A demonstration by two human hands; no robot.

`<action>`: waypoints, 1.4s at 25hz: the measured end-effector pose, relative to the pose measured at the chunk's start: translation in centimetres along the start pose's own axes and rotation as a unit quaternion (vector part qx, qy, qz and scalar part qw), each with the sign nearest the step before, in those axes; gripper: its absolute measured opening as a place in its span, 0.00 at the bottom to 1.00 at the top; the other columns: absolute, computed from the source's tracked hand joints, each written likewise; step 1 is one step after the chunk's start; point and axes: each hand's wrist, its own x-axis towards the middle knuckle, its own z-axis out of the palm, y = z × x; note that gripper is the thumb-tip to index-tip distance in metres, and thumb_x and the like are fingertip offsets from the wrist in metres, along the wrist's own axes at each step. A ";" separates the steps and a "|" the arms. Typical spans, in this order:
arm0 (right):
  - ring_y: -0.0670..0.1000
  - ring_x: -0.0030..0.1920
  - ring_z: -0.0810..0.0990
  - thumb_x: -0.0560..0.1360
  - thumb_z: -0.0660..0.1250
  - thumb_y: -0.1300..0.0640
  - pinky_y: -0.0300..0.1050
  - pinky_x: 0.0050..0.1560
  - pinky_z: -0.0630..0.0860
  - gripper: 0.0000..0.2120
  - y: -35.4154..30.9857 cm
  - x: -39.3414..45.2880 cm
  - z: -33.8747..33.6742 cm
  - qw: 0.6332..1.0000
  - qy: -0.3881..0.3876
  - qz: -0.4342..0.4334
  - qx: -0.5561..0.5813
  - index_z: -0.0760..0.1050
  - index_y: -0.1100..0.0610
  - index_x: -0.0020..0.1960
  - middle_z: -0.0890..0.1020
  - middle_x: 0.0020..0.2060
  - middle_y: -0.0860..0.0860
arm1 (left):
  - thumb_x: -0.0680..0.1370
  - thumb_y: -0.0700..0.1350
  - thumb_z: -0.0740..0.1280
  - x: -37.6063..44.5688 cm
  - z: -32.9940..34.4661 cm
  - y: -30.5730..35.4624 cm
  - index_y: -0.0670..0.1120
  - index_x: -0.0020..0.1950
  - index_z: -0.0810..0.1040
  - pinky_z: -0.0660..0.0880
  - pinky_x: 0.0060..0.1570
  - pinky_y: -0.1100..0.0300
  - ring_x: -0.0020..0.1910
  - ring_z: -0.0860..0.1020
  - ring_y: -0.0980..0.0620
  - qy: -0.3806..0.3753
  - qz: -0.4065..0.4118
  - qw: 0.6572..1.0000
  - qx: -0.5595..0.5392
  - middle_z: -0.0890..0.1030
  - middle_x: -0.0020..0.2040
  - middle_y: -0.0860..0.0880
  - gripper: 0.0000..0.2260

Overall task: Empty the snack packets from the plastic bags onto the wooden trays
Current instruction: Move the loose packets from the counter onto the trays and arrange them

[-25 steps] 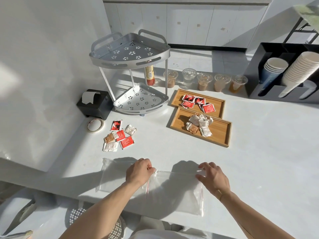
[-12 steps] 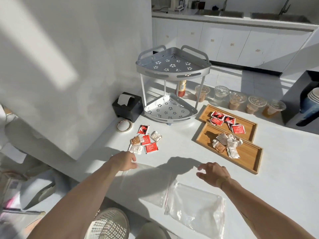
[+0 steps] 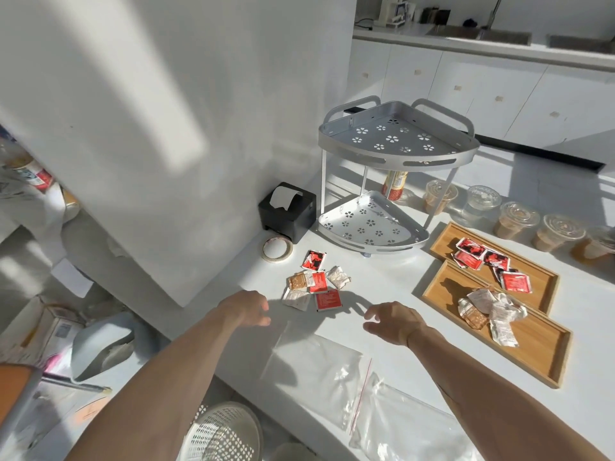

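Note:
Two flat, clear plastic bags (image 3: 319, 371) lie overlapping at the counter's near edge, both looking empty. Several loose snack packets (image 3: 314, 284), red and pale, lie in a heap on the counter just beyond my hands. My left hand (image 3: 248, 307) hovers left of that heap, fingers apart, holding nothing. My right hand (image 3: 391, 321) hovers to the heap's right, fingers spread and empty. To the right stand two wooden trays: the far tray (image 3: 539, 277) holds red packets, the near tray (image 3: 532, 347) holds pale and brown packets.
A grey two-tier corner rack (image 3: 392, 181) stands behind the packets. A black receipt printer (image 3: 288, 211) and a tape roll (image 3: 278, 249) sit by the wall. Lidded drink cups (image 3: 515, 221) line the back. A white basket (image 3: 223, 434) sits below the counter edge.
Both hands left the plastic bags and moved forward toward the loose packets. The view swung left and up, so the bags now lie near the bottom.

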 end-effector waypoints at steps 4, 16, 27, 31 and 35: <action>0.51 0.65 0.75 0.76 0.61 0.40 0.48 0.64 0.70 0.17 -1.3 2.1 -0.7 1.000 -0.005 0.009 0.012 0.74 0.41 0.64 0.78 0.63 0.47 | 0.73 0.56 0.68 2.1 -0.8 0.3 0.54 0.66 0.74 0.72 0.62 0.53 0.64 0.74 0.49 -0.005 0.010 1.000 0.004 0.75 0.65 0.50 0.23; 0.52 0.63 0.76 0.77 0.61 0.44 0.47 0.59 0.69 0.18 -3.2 7.0 -1.3 0.999 0.022 0.039 0.022 0.73 0.45 0.65 0.80 0.60 0.48 | 0.73 0.56 0.68 9.1 -3.3 2.2 0.52 0.64 0.77 0.74 0.60 0.51 0.61 0.76 0.49 0.021 0.080 0.997 -0.001 0.79 0.63 0.50 0.20; 0.55 0.61 0.73 0.76 0.65 0.47 0.51 0.58 0.74 0.22 -5.1 11.9 -1.9 0.991 0.123 0.036 0.042 0.69 0.50 0.69 0.75 0.61 0.53 | 0.65 0.60 0.76 11.9 -3.4 4.5 0.47 0.61 0.78 0.79 0.48 0.49 0.51 0.79 0.48 0.080 0.150 0.985 -0.020 0.81 0.53 0.48 0.29; 0.55 0.60 0.73 0.77 0.67 0.50 0.52 0.58 0.73 0.19 -5.5 13.1 -1.6 0.992 0.112 0.039 0.044 0.72 0.51 0.66 0.75 0.60 0.53 | 0.65 0.61 0.75 12.1 -2.8 4.9 0.47 0.59 0.77 0.76 0.48 0.51 0.53 0.76 0.47 0.091 0.145 0.985 -0.028 0.78 0.53 0.47 0.28; 0.57 0.57 0.75 0.77 0.66 0.54 0.52 0.54 0.74 0.14 -5.5 12.9 -1.3 0.986 0.121 0.057 0.101 0.73 0.54 0.61 0.77 0.55 0.54 | 0.66 0.59 0.75 11.8 -2.1 5.3 0.45 0.56 0.76 0.73 0.51 0.50 0.55 0.72 0.47 0.102 0.141 0.984 -0.041 0.76 0.54 0.47 0.26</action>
